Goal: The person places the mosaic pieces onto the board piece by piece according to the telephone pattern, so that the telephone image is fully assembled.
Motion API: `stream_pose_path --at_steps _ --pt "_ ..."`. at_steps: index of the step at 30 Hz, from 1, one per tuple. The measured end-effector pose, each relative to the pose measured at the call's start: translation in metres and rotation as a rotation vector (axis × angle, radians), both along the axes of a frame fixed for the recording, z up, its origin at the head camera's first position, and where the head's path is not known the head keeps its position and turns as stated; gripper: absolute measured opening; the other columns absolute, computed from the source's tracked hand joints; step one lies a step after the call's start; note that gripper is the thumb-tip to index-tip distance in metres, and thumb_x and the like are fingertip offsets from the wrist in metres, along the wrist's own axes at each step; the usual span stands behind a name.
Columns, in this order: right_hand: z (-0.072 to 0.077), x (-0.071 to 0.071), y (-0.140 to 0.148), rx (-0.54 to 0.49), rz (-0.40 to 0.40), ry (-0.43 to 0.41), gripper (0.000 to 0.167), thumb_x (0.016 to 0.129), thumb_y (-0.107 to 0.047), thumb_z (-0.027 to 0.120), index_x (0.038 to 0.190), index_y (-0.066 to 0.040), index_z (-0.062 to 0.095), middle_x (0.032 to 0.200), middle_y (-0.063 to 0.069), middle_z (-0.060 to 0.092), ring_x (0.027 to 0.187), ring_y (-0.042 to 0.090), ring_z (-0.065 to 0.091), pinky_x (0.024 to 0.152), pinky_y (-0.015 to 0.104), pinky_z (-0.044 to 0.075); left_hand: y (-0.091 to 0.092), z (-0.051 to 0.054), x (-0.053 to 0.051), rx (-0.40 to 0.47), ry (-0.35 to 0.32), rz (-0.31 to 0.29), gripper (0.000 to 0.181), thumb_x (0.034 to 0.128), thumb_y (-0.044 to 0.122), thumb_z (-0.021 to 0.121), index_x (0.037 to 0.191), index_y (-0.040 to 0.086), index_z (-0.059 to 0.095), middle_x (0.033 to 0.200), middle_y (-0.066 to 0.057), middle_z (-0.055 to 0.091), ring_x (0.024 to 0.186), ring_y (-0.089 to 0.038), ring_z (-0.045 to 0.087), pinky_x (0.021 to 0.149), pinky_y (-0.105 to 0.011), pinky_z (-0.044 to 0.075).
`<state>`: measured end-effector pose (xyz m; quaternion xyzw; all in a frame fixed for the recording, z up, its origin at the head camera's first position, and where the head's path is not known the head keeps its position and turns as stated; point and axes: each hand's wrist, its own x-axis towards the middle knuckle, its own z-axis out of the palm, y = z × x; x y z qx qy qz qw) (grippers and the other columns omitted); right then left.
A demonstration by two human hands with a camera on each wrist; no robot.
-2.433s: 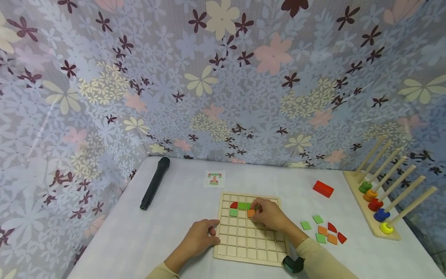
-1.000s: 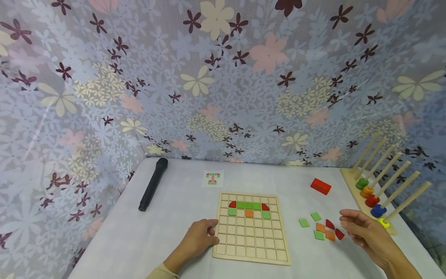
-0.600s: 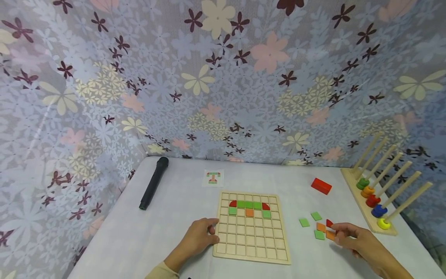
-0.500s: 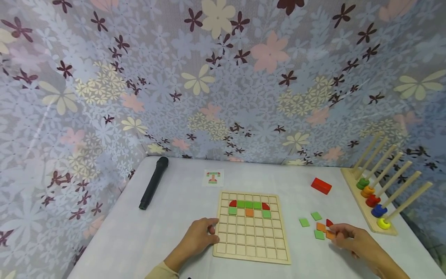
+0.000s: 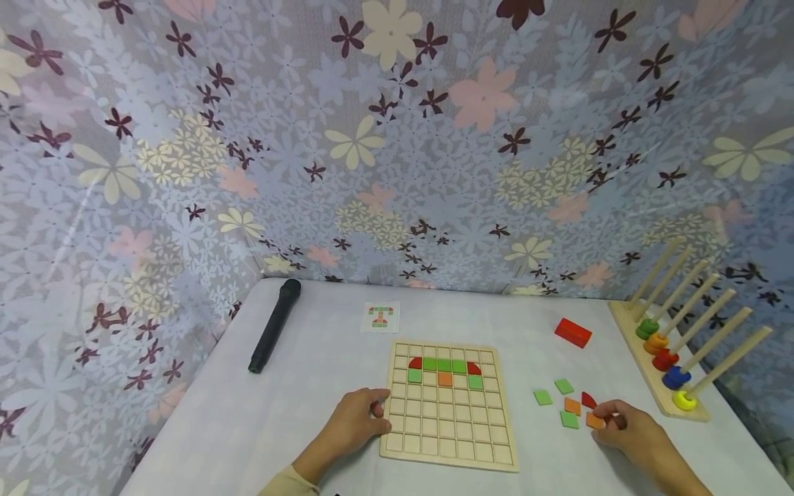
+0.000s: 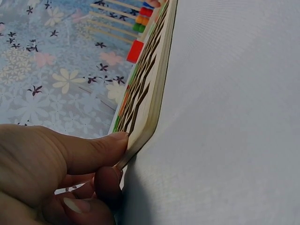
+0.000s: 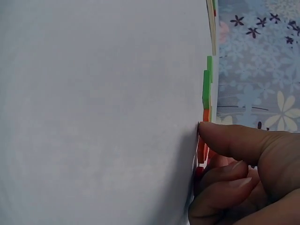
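Note:
My left hand grips the left edge of the wooden grid board, thumb on top in the left wrist view. Red quarter-round, green and orange tiles sit in its upper rows. To the board's right, my right hand pinches an orange square tile at the table surface. Around it lie another orange tile, a red quarter-round tile and several green tiles. Under the fingers in the right wrist view, a red piece shows partly; the hand hides it from the head view.
A picture card with a tile pattern lies behind the board. A black microphone is at the left. On the right are a red block and a wooden peg stand with coloured rings. A flowered cloth hangs behind.
My right hand has let go of an orange tile on the board, moved right, and taken hold of another, which has shifted slightly right. My left hand has stayed at the board's edge.

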<state>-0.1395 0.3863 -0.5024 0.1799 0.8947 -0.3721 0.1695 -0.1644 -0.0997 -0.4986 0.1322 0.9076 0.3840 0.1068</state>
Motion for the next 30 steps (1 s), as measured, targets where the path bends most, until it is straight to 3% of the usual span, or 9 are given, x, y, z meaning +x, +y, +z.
stream_pose_path --at_steps 11,26,30 --pt "-0.006 -0.003 0.003 0.083 0.035 -0.035 0.036 0.088 -0.019 0.079 0.110 0.003 0.062 0.092 0.010 0.056 0.090 0.027 0.050 0.078 0.040 0.044 -0.001 -0.001 0.001 0.003 -0.002 0.001 0.059 0.0761 0.011 0.082 0.131 -0.004 0.065 0.080 0.006 0.056 0.074 -0.009 0.047 0.073 -0.030 0.039" --pt "-0.002 -0.004 0.004 0.076 -0.008 -0.032 0.044 0.086 -0.022 0.081 0.110 0.004 0.055 0.094 0.015 0.055 0.089 0.028 0.052 0.075 0.038 0.047 0.000 0.002 0.001 0.009 -0.005 -0.004 0.059 0.0763 0.011 0.082 0.131 -0.004 0.065 0.080 0.006 0.056 0.074 -0.009 0.048 0.073 -0.029 0.039" --pt "0.003 0.000 0.003 0.056 0.006 0.017 0.053 0.092 -0.027 0.076 0.124 0.005 0.049 0.093 0.013 0.054 0.086 0.027 0.051 0.071 0.036 0.045 0.000 0.003 0.001 0.017 0.003 -0.009 0.059 0.0762 0.010 0.083 0.131 -0.005 0.065 0.080 0.005 0.056 0.075 -0.009 0.048 0.074 -0.030 0.040"
